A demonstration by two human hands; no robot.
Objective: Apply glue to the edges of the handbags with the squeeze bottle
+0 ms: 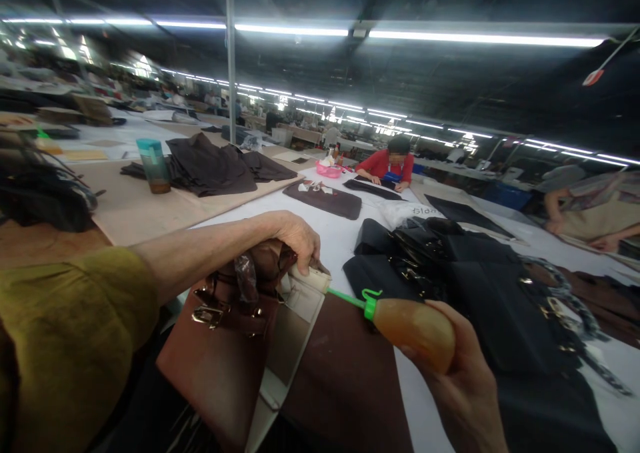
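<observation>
In the head view a brown leather handbag [215,366] with gold buckles leans open before me, its pale lining [293,333] showing. My left hand [297,236] reaches over the bag, its fingers closed on the upper edge of that lining. Wrapped in my right hand [465,359] is a squeeze glue bottle [413,326] filled with amber liquid. Its green nozzle [345,297] points left, and the tip meets or nearly meets the lining edge beside my left fingers. A flat dark brown panel [350,373] lies under and right of the lining.
Several black handbags [450,273] are heaped at the right. A teal tumbler [154,166] stands by dark fabric pieces [215,163] at the left. Across the table a person in red [385,166] bends over a dark piece; another person [600,213] is at far right.
</observation>
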